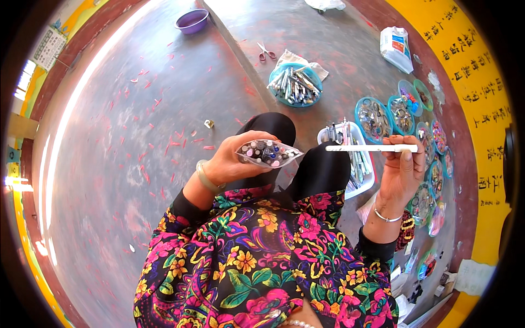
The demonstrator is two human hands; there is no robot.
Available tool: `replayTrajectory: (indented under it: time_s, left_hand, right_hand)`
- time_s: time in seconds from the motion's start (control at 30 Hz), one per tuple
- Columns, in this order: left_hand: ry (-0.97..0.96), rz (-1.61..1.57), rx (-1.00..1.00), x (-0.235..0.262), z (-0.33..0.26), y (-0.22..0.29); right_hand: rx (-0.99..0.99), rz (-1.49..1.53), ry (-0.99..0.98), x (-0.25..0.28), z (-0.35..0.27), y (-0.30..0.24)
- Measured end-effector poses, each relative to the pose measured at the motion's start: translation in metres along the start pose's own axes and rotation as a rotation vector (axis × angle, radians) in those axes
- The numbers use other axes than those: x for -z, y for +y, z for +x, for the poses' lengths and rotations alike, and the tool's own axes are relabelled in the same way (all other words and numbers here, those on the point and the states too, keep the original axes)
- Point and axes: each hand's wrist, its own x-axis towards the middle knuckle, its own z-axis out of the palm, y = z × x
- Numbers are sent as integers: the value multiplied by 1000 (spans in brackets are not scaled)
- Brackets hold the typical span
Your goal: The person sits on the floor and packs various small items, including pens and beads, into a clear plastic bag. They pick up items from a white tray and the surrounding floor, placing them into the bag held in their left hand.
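My left hand (225,157) is closed around a clear plastic bag (296,154) over my lap. The bag's mouth gapes, and many pens (268,153) stand packed in it, their round ends showing in black, white, pink and blue. Out to the right, my right hand (403,174) pinches a slim white pen (358,148) near one end. The pen lies level, pointing left towards the bag without touching it. Just below the pen, by my knee, a white plastic basket (373,174) holds more pens.
Ahead on the grey floor stands a teal basket (320,86) heaped with pens, near red-handled scissors (266,53). A purple basin (187,26) is farther off. Several round baskets (373,99) of small items line the right. Red scraps and a small box (209,124) lie left.
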Motion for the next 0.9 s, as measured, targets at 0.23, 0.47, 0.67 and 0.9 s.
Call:
replayTrajectory:
  time_s: [0.23, 0.47, 0.67, 0.9]
  left_hand:
    - [1, -1, -1, -1, 0, 1]
    - [-11, 12, 7, -1, 0, -1]
    - [-12, 56, 2, 1, 0, -1]
    - [-10, 13, 12, 2, 0, -5]
  right_hand:
    - [73, -67, -356, -54, 3, -8]
    - [-8, -83, -543, -73, 7, -3]
    - [-45, -149, -636, -80, 9, -4]
    - [-101, -131, -623, -92, 9, 2]
